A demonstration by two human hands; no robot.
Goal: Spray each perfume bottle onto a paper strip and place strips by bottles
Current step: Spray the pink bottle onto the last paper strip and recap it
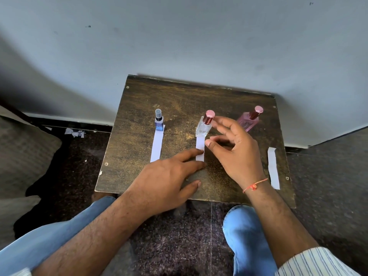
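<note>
Near edge: knees in blue jeans [247, 232] on either side, dark speckled floor [173, 236] between them. Striped sleeve [310, 261] at bottom right.

Left hand [169, 180] lies flat on the counter [139, 136], fingers straight, forefinger pressing the near end of the middle paper strip [200, 145]. Holds nothing.

Right hand [237, 148] hovers above the counter, fingers loosely spread and half curled, gripping nothing; thumb tip sits just beside the middle strip, fingertips close to the clear bottle [203, 127]. Red thread [254, 185] on that wrist. The hand partly blocks the pink bottle [250, 120] behind it.

Left paper strip [157, 145] runs up to the blue bottle [159, 121], far end touching its base. Middle strip does the same at the clear bottle. Third strip [273, 168] lies alone near the right counter edge, well apart from the pink bottle.

All three bottles upright, caps on. Paper scraps [74, 132] on the floor far left, by the wall [179, 36].
</note>
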